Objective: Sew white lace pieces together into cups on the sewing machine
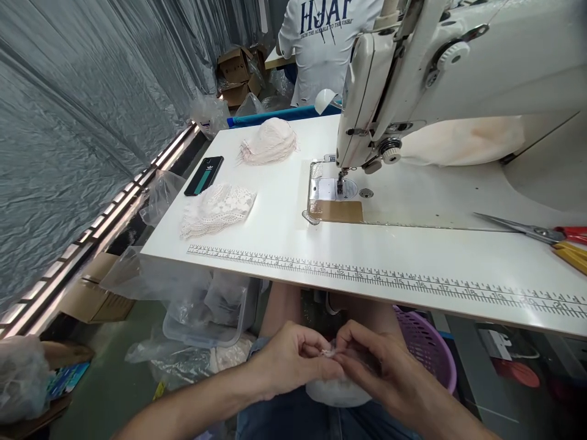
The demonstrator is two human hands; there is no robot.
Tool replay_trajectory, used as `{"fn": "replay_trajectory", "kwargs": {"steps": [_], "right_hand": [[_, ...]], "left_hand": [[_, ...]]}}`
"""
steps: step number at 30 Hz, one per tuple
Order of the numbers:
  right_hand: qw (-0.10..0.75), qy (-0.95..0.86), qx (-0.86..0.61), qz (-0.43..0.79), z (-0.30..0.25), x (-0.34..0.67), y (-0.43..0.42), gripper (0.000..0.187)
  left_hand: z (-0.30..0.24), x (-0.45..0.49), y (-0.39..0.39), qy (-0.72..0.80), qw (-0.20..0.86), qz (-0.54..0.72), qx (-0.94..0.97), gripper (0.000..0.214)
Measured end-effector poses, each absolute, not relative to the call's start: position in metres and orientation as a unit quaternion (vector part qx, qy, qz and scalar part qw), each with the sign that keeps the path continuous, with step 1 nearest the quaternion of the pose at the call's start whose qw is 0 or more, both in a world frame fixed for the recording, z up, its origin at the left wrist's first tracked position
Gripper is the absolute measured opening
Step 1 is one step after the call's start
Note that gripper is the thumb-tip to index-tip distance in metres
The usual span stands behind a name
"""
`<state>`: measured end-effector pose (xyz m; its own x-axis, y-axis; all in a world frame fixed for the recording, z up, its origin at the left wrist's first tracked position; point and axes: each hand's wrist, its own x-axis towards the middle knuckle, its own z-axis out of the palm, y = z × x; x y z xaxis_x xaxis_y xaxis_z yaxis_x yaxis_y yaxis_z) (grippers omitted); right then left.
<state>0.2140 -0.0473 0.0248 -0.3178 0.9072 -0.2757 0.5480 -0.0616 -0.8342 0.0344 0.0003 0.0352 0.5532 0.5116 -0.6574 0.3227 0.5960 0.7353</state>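
Observation:
Below the table's front edge, over my lap, my left hand [288,360] and my right hand [380,363] meet with fingers pinched together on a small pale lace piece [329,352]. A white bundle [337,391] lies on my lap under them. On the white table [413,263] a stack of white lace pieces [215,209] lies at the left, and a pinkish stack of pieces [270,142] sits farther back. The sewing machine [440,79] stands at the right rear, its needle [340,182] over the plate.
A black phone [204,175] lies left of the lace. Scissors with red and yellow handles [545,235] rest at the right edge. A purple basket [426,351] sits under the table, with plastic bags and a clear tub [206,318] at the left. A person in a white shirt [321,43] stands behind.

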Motion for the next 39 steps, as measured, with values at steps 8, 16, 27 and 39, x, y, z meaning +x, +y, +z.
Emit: {"fn": "replay_trajectory", "kwargs": {"steps": [8,16,27,39], "right_hand": [[0.159,-0.632,-0.502,0.569,0.027,0.238,-0.046,0.013],[0.161,-0.659,-0.516,0.524,0.021,0.236,-0.047,0.020],[0.155,-0.621,-0.462,0.614,0.017,0.228,-0.035,0.023],[0.149,-0.629,-0.462,0.608,0.015,0.232,-0.035,0.026]], "left_hand": [[0.026,0.018,0.008,0.451,0.770,0.026,0.451,0.039],[0.029,0.012,0.011,0.408,0.802,-0.011,0.435,0.047],[0.030,0.006,0.013,0.410,0.783,0.002,0.468,0.046],[0.030,0.018,0.016,0.407,0.686,-0.041,0.602,0.024]]}}
